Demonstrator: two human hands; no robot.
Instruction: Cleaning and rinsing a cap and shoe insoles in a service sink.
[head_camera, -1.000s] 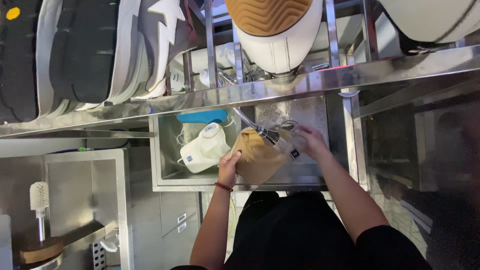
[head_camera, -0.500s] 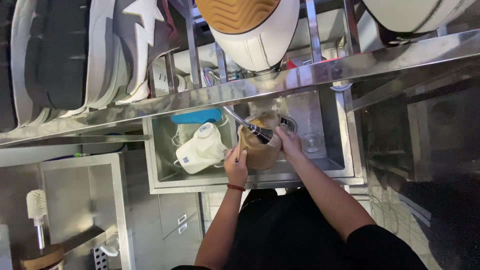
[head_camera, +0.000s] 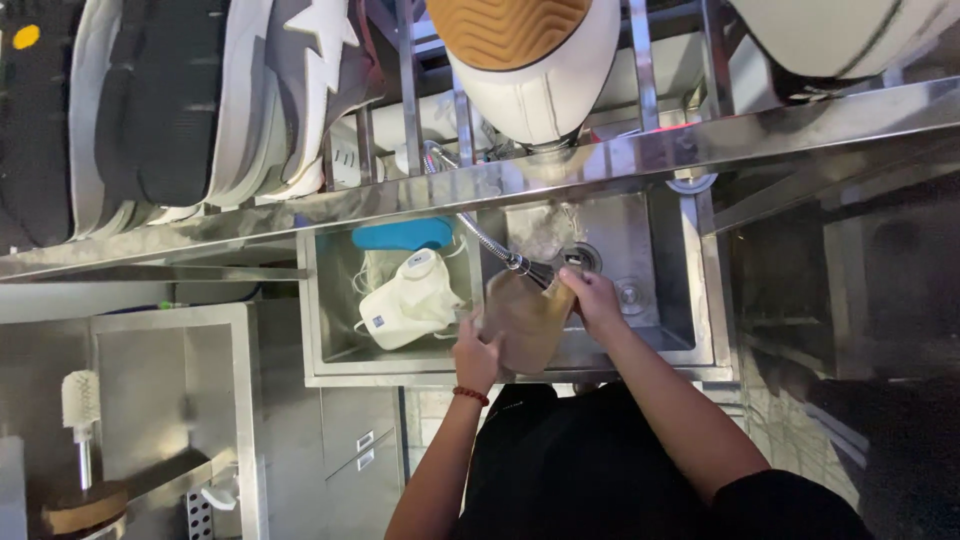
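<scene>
We rinse a jar over the sink.
Our left hand (head_camera: 478, 355) and right hand (head_camera: 592, 300) wrap fingers around the brown jar (head_camera: 525, 320) under the spray hose (head_camera: 500, 250).

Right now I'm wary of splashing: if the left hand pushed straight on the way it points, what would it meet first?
The left hand already touches the tan shoe held over the sink. Beyond it, probably the spray hose head, though depth is unclear.

Brownish, translucent container (head_camera: 524, 322), tilted over the steel sink (head_camera: 660, 345), under the flexible faucet's spray head (head_camera: 532, 270).
</scene>
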